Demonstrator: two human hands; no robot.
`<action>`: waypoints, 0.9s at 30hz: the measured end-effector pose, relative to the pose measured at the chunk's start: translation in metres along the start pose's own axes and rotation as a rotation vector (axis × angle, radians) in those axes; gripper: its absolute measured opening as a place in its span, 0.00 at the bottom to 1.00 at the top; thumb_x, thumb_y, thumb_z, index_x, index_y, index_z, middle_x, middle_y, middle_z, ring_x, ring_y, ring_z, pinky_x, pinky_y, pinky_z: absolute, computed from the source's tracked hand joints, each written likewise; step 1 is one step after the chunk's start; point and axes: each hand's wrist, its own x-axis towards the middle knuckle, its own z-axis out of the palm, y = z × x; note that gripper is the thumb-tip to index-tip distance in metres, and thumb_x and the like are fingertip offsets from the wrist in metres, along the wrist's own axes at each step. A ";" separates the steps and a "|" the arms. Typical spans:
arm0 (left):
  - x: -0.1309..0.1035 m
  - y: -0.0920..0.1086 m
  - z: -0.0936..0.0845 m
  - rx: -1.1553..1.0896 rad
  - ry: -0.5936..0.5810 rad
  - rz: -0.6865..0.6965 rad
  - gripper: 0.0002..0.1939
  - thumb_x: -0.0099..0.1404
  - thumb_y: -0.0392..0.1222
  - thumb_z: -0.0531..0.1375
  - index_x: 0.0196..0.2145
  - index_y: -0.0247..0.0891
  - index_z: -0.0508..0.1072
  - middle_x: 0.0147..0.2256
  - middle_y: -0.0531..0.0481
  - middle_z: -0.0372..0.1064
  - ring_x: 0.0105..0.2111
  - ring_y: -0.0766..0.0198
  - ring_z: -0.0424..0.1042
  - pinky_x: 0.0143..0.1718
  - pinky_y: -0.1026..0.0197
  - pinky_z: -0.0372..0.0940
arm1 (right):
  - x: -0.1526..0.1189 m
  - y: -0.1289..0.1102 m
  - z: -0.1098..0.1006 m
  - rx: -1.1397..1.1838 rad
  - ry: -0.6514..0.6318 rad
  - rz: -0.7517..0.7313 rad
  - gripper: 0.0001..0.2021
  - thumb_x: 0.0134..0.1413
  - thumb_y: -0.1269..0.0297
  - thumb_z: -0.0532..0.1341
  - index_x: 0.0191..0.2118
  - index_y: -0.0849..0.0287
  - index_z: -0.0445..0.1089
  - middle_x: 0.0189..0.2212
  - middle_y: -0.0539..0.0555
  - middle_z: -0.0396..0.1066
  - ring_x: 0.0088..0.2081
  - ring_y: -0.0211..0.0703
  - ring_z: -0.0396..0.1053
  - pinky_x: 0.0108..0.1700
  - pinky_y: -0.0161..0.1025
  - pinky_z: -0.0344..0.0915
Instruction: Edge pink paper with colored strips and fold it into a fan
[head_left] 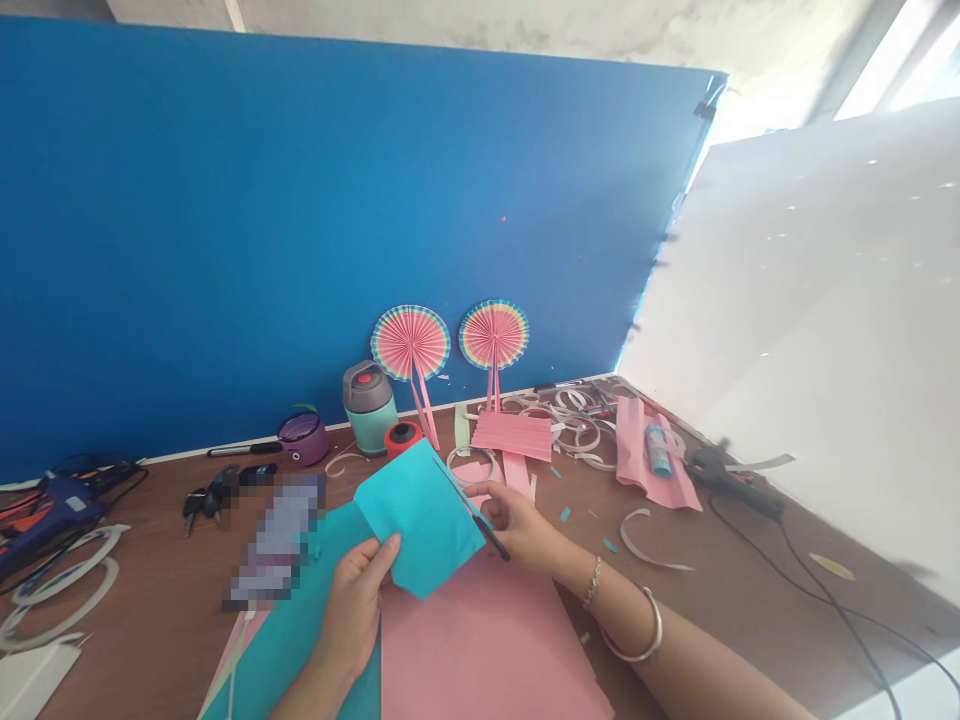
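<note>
My left hand [358, 592] pinches the lower left edge of a turquoise sheet of paper [424, 515], thumb on top. The sheet is held up in front of me, tilted. My right hand [517, 525] grips a pair of scissors [487, 532] with dark handles; the blades lie along the sheet's upper right edge. Whether they are cutting into it I cannot tell. Under my hands lie a large pink sheet [487, 650] and a larger turquoise sheet [277, 645].
Two round pleated paper fans [411, 342] lean at the blue board. A turquoise flask [373, 415], purple pot [303, 440] and folded pink paper [512, 437] stand behind. Curled white strips [577, 430], a glue gun [731, 482] with its cord, and keys [202, 502] lie around.
</note>
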 end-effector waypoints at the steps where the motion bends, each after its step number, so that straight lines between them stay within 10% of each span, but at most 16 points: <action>1: 0.000 0.000 0.000 0.001 0.006 0.000 0.19 0.54 0.53 0.65 0.17 0.38 0.67 0.19 0.55 0.58 0.22 0.66 0.56 0.26 0.61 0.57 | 0.000 0.000 0.000 -0.001 0.002 0.001 0.25 0.47 0.59 0.66 0.50 0.58 0.61 0.18 0.40 0.54 0.18 0.29 0.54 0.19 0.28 0.50; 27: -0.001 -0.003 -0.002 0.105 -0.050 -0.024 0.21 0.55 0.57 0.62 0.17 0.41 0.61 0.21 0.52 0.60 0.23 0.62 0.60 0.28 0.57 0.60 | 0.004 0.003 0.003 0.072 0.073 0.019 0.27 0.43 0.61 0.67 0.51 0.56 0.60 0.17 0.39 0.55 0.18 0.31 0.57 0.21 0.30 0.53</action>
